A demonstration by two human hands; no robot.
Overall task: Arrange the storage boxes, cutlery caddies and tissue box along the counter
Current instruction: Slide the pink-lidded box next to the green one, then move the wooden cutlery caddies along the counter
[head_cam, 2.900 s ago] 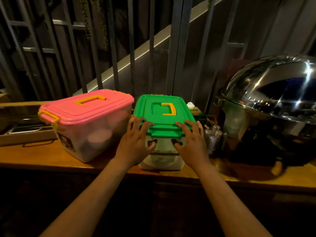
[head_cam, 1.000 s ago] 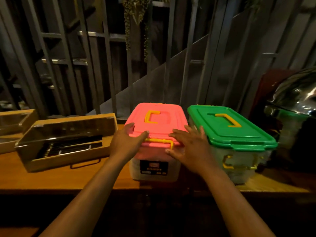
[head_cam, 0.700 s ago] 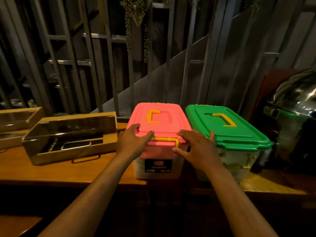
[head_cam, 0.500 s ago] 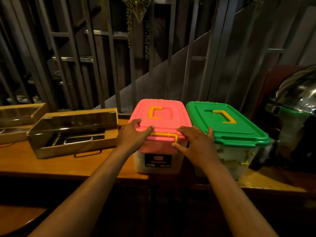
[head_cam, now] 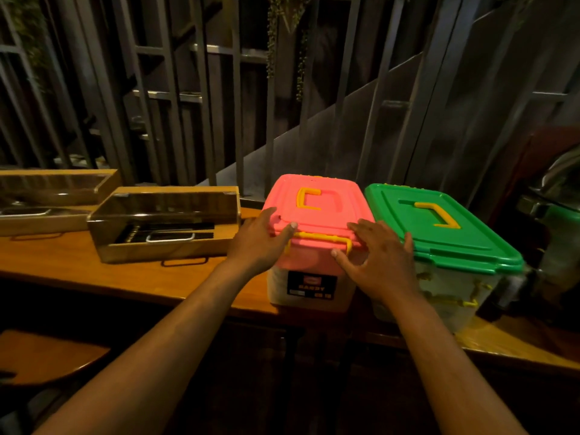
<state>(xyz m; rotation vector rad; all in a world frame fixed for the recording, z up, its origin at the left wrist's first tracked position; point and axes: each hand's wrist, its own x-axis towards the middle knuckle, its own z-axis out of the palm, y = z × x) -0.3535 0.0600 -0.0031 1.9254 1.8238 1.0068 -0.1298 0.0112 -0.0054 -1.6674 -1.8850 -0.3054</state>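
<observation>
From the head view, we have our left hand (head_cam: pixel 257 243) and right hand (head_cam: pixel 381 262) spread flat on the pink-lidded box (head_cam: pixel 317 215), set touching the green-lidded box (head_cam: pixel 439 227); two cutlery caddies (head_cam: pixel 163 224) sit unaligned, and no tissue box shows.

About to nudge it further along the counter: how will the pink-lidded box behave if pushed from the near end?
The pink-lidded box is rigid plastic, flat-bottomed and squat, so it should slide rather than tip. Both hands, left hand and right hand, rest on its near edge; pushing unevenly may turn it into the green-lidded box alongside. Its weight is unclear: the contents are hidden.
</observation>
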